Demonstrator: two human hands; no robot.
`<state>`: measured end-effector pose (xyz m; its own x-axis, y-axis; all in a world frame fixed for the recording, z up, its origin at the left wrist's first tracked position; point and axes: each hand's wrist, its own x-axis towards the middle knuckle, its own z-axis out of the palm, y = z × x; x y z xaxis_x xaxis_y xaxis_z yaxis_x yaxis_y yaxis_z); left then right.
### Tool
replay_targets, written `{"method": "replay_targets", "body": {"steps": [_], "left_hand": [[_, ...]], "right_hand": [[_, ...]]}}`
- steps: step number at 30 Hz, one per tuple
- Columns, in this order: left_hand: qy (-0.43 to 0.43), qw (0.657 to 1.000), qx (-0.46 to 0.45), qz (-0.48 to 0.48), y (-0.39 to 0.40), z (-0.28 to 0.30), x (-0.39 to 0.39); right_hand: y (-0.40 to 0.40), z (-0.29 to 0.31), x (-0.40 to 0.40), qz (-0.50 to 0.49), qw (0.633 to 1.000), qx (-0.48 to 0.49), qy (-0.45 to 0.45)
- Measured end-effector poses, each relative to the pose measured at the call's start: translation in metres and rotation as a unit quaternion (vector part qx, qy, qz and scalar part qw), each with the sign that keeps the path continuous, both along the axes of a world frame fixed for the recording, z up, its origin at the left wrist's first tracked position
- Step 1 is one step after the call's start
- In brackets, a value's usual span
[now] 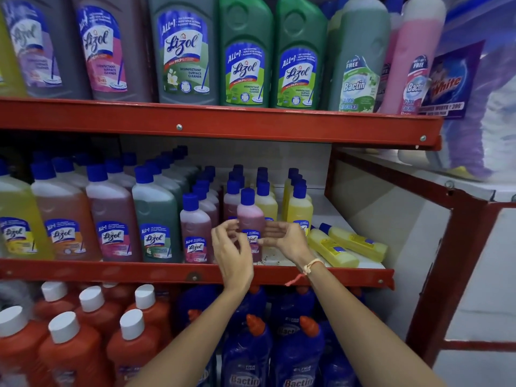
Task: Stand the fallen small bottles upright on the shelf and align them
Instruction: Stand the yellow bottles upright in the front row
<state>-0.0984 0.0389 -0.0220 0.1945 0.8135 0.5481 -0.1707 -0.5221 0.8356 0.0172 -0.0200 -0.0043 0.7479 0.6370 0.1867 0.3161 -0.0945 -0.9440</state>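
Observation:
A small pink bottle (250, 216) with a blue cap stands upright at the front of the middle shelf (156, 270). My left hand (231, 248) is just left of it and my right hand (284, 237) just right of it, fingers spread and close to its label; whether they touch it is unclear. Two small yellow bottles (332, 248) (356, 241) lie on their sides at the right end of the shelf, caps pointing left. Rows of upright small pink bottles (195, 230) and yellow bottles (300, 209) stand behind and beside my hands.
Larger Lizol bottles (113, 219) fill the left of the middle shelf. Big bottles (184, 51) line the top shelf, red and blue ones (248, 356) the shelf below. The red shelf frame (458, 247) and a white wall close off the right.

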Motion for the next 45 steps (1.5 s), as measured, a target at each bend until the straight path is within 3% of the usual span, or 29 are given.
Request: {"method": "replay_targets", "body": {"steps": [3, 5, 7, 10, 13, 15, 19, 24, 27, 31, 35, 41, 45], "left_hand": [[0.019, 0.997, 0.059, -0.05, -0.018, 0.0, 0.01], [0.068, 0.991, 0.045, -0.108, -0.027, 0.004, 0.026], [0.148, 0.977, 0.013, -0.151, -0.032, 0.006, 0.049], [0.279, 0.941, -0.033, -0.189, -0.042, 0.009, 0.081], [0.341, 0.902, -0.114, -0.238, -0.048, 0.005, 0.105], [0.333, 0.88, -0.184, -0.284, -0.052, 0.001, 0.119], [0.284, 0.861, -0.289, -0.309, -0.061, 0.003, 0.135], [0.273, 0.874, -0.293, -0.276, -0.055, -0.01, 0.151], [0.223, 0.887, -0.301, -0.27, -0.053, -0.016, 0.156], [0.178, 0.904, -0.265, -0.285, -0.07, 0.009, 0.127], [0.148, 0.936, -0.211, -0.239, -0.062, 0.012, 0.109], [0.137, 0.956, -0.155, -0.21, -0.042, 0.011, 0.075], [0.128, 0.96, -0.163, -0.186, -0.03, 0.004, 0.064]], "right_hand": [[-0.022, 0.006, 0.014, -0.043, 0.998, -0.006, -0.042], [-0.04, 0.008, 0.028, -0.114, 0.99, -0.015, -0.083], [-0.057, 0.007, 0.047, -0.202, 0.971, -0.045, -0.12], [-0.08, 0.008, 0.07, -0.277, 0.931, -0.165, -0.169], [-0.096, 0.008, 0.082, -0.256, 0.917, -0.281, -0.119], [-0.101, 0.007, 0.09, -0.213, 0.914, -0.331, -0.096], [-0.108, 0.003, 0.111, -0.17, 0.932, -0.319, -0.034], [-0.12, 0.0, 0.118, -0.134, 0.963, -0.195, 0.132], [-0.125, -0.006, 0.115, -0.119, 0.97, -0.118, 0.174], [-0.13, -0.004, 0.103, -0.124, 0.976, -0.053, 0.172], [-0.121, -0.001, 0.082, -0.089, 0.986, -0.019, 0.143], [-0.092, -0.004, 0.054, -0.095, 0.994, 0.011, 0.06], [-0.075, -0.009, 0.043, -0.097, 0.995, 0.015, 0.026]]}}
